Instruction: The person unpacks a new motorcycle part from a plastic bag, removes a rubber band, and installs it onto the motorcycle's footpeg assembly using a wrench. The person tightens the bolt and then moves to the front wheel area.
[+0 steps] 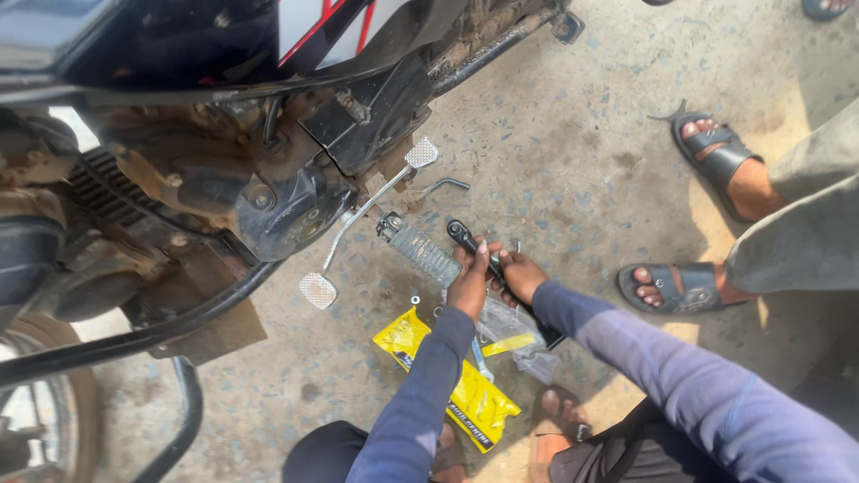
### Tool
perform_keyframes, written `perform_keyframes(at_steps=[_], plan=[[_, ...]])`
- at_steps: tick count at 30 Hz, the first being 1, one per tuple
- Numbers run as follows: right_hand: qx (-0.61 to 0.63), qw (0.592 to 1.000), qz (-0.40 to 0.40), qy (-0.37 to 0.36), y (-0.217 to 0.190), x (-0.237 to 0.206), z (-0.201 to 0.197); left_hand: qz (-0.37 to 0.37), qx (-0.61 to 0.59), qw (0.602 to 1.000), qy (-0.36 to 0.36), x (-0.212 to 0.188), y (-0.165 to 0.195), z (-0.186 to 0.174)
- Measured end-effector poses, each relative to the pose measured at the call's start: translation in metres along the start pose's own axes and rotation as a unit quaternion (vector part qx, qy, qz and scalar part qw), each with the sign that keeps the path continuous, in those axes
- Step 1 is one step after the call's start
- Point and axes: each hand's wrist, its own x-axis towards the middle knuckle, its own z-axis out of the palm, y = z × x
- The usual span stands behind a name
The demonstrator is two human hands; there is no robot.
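Note:
My left hand (469,284) and my right hand (519,273) meet low over the concrete floor, both closed on a long black metal lever (463,235) that runs from its rounded end near the footrest back under my right forearm. A ribbed grey footrest (422,251) of the motorcycle (224,134) sticks out just left of my hands. Above it runs the chrome gear shift lever (376,201) with pads at both ends.
A yellow plastic packet (474,398) and a clear plastic bag (510,326) lie on the floor under my arms, with a spanner between them. Another person's sandalled feet (716,161) stand at the right. A small washer (415,300) lies near the packet.

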Motion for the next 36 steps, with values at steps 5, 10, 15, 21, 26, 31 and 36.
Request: perform_keyframes(at_steps=[5,10,15,21,26,31,36], plan=[[-0.365,0.895,-0.164,0.197,-0.043,-0.012,-0.010,0.000,0.007,0.995,0.099,0.059,0.021,-0.014],[-0.334,0.872,-0.244,0.262,-0.106,-0.055,-0.016,0.212,0.285,0.918,0.178,0.072,0.044,-0.010],[-0.449,0.810,-0.257,0.278,-0.192,-0.079,-0.012,0.250,0.339,0.869,0.260,0.066,0.055,-0.004],[-0.623,0.737,-0.217,0.148,-0.253,-0.088,-0.011,0.176,0.104,0.958,0.201,0.080,0.058,-0.021],[-0.681,0.670,-0.279,0.092,-0.235,-0.060,-0.004,0.216,0.123,0.961,0.120,0.091,0.062,-0.048],[-0.501,0.713,-0.484,0.085,-0.202,-0.013,0.002,0.239,0.099,0.958,0.120,0.089,0.063,-0.055],[-0.252,0.798,-0.546,0.047,-0.164,0.008,0.022,0.237,0.081,0.956,0.155,0.088,0.044,-0.067]])
